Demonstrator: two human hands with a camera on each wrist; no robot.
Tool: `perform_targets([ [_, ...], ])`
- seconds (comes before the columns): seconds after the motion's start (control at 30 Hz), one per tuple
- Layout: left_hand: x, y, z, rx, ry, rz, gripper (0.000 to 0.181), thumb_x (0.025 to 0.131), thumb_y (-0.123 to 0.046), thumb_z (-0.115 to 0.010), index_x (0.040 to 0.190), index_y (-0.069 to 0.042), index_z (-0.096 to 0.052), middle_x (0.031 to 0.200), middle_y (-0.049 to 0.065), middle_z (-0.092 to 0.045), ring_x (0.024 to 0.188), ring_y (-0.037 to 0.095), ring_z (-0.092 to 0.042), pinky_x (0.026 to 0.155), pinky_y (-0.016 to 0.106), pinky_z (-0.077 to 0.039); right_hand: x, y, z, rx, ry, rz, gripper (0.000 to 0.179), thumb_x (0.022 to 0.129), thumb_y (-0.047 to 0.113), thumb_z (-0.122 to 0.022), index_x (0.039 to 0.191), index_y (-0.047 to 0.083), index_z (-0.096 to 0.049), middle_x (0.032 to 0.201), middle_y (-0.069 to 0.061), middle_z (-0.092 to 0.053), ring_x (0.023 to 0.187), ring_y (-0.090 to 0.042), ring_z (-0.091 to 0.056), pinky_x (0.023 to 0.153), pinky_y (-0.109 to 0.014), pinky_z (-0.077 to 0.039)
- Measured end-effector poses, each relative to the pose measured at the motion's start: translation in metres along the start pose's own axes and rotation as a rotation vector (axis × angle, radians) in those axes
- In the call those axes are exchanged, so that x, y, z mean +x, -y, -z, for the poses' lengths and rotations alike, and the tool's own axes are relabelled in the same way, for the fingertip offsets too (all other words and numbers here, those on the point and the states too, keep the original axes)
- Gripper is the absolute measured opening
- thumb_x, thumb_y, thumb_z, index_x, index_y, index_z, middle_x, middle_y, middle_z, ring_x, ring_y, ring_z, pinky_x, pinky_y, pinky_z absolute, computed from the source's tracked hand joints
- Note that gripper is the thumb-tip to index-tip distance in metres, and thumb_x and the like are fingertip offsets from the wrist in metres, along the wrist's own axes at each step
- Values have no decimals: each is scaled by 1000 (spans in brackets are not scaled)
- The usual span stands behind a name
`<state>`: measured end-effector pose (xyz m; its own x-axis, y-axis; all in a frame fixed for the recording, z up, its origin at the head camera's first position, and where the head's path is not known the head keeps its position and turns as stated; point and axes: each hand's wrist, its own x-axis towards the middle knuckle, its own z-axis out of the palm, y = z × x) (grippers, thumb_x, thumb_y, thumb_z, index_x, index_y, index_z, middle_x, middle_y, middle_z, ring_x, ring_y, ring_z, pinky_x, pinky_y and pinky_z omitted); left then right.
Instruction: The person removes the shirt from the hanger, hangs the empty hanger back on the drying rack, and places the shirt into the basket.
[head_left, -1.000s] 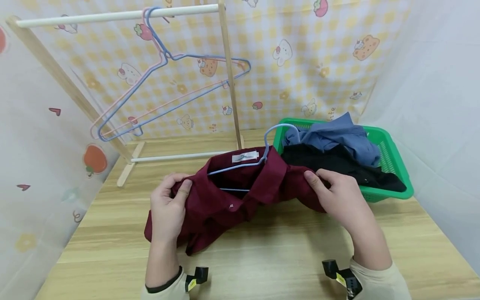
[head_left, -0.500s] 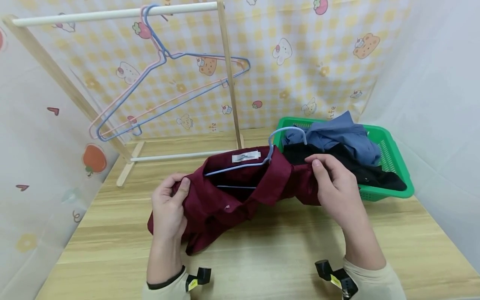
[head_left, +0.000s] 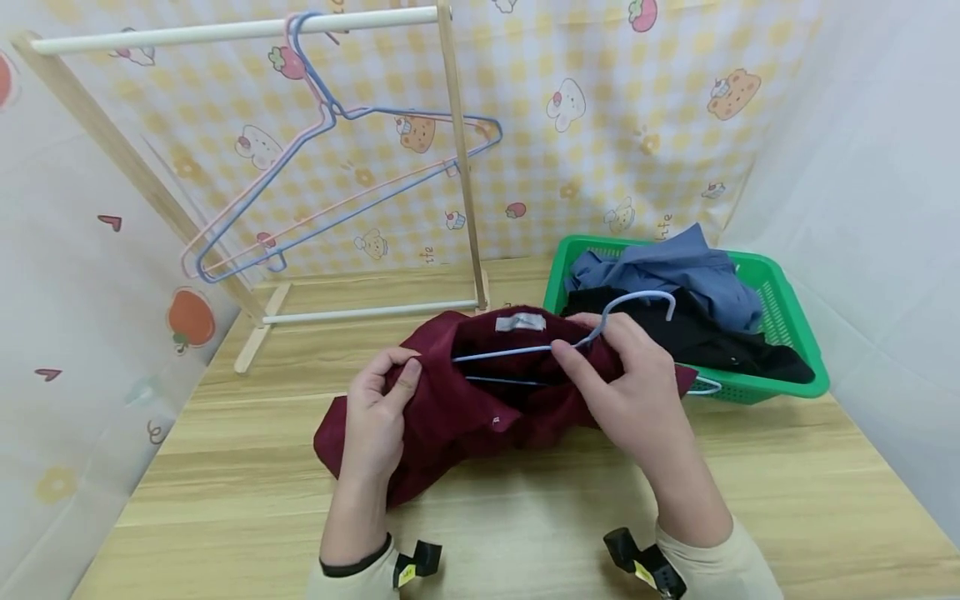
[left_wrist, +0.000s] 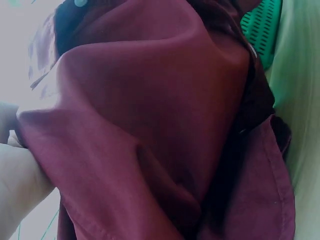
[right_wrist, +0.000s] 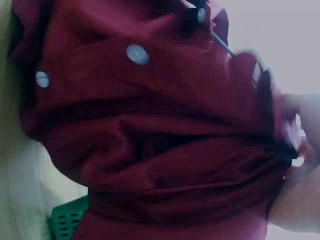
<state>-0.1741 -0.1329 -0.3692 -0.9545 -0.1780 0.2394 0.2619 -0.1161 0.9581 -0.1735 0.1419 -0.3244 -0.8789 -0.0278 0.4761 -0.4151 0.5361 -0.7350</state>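
A maroon button-up shirt [head_left: 465, 400] with a white neck label is held over the table, its collar toward the back. Inside its neck opening runs a light blue hanger [head_left: 502, 353], whose hook rises at the right and points right. My left hand [head_left: 378, 417] pinches the shirt beside the collar, thumb on top. At the other side of the collar, my right hand [head_left: 633, 383] grips the cloth, its thumb against the hanger's wire near the hook's base. One hanger end sticks out beyond the shirt at right. Both wrist views are mostly filled by maroon cloth.
A wooden rack [head_left: 465, 158] with a white top bar [head_left: 187, 35] stands at back left. On it hang a blue hanger [head_left: 281, 167] and a pink one behind. The green basket [head_left: 783, 308] at right holds blue [head_left: 675, 275] and black clothes [head_left: 720, 337].
My right hand has shifted left from the shirt's shoulder to the collar by the hook. The hanger's hook has swung right and lower. My left hand has moved a little right with the shirt.
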Motion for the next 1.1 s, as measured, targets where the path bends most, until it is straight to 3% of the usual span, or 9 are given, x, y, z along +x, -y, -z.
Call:
perform_targets([
  [0.1, 2, -2, 4, 30, -1, 11, 16, 106, -3, -59, 99, -12, -71, 94, -7, -65, 89, 8, -59, 78, 20, -51, 2, -2, 0, -8, -47, 9, 16, 98, 23, -79, 113, 16, -79, 104, 0, -75, 89, -7, -61, 66, -18, -45],
  [0.2, 4, -4, 10, 29, -63, 27, 19, 107, -3, -58, 99, -15, -71, 96, -7, -66, 90, 8, -60, 79, 19, -51, 3, -4, 8, 12, -88, -51, 12, 98, 22, -79, 108, 15, -80, 106, 3, -76, 92, -5, -62, 68, -16, -46],
  [0.33, 7, -4, 16, 54, -141, 77, 24, 106, -2, -58, 92, -14, -73, 85, -7, -66, 80, 7, -59, 72, 19, -51, 3, -5, 18, 79, -102, -122, 14, 100, 22, -76, 111, 15, -81, 103, 13, -72, 96, -7, -62, 70, -17, -47],
  [0.53, 8, 2, 19, 167, -64, 238, 23, 111, -7, -49, 99, -4, -68, 77, -7, -56, 74, 8, -55, 67, 21, -48, 2, -6, 18, 183, -60, -182, 15, 103, 19, -71, 113, 10, -78, 103, 21, -71, 92, -8, -67, 72, -18, -52],
  [0.67, 7, 7, 18, 282, 28, 295, 24, 108, -3, -45, 112, 1, -68, 86, -4, -62, 82, 9, -58, 74, 22, -49, 2, -7, 14, 203, -58, -207, 16, 104, 20, -70, 113, 10, -78, 105, 20, -71, 94, -7, -68, 74, -18, -55],
  [0.77, 5, 8, 19, 365, 2, 238, 25, 105, -1, -50, 119, -2, -71, 99, -2, -68, 91, 5, -60, 83, 18, -48, 1, -7, 12, 185, -78, -187, 16, 103, 20, -71, 112, 10, -79, 104, 20, -70, 95, -7, -67, 75, -16, -54],
  [0.93, -2, -4, 16, 408, -259, -95, 25, 105, -4, -58, 125, -4, -73, 115, 9, -76, 104, 7, -70, 92, 12, -53, 1, -5, 10, 111, -123, -116, 13, 101, 19, -73, 109, 13, -81, 102, 16, -70, 96, -7, -64, 73, -14, -51],
  [1.0, -6, -13, 12, 499, -298, -193, 22, 106, -14, -63, 123, -6, -75, 114, 10, -78, 102, 13, -72, 90, 13, -54, 0, -3, 8, 87, -139, -76, 11, 101, 18, -74, 107, 14, -82, 102, 11, -72, 96, -7, -63, 72, -13, -49],
  [1.1, -11, -21, 5, 667, -269, -189, 29, 103, -36, -70, 119, -13, -78, 108, 4, -80, 94, 15, -74, 81, 11, -53, 0, -1, 5, 87, -153, 2, 8, 99, 13, -75, 103, 13, -82, 102, 3, -74, 97, -7, -63, 72, -13, -48],
])
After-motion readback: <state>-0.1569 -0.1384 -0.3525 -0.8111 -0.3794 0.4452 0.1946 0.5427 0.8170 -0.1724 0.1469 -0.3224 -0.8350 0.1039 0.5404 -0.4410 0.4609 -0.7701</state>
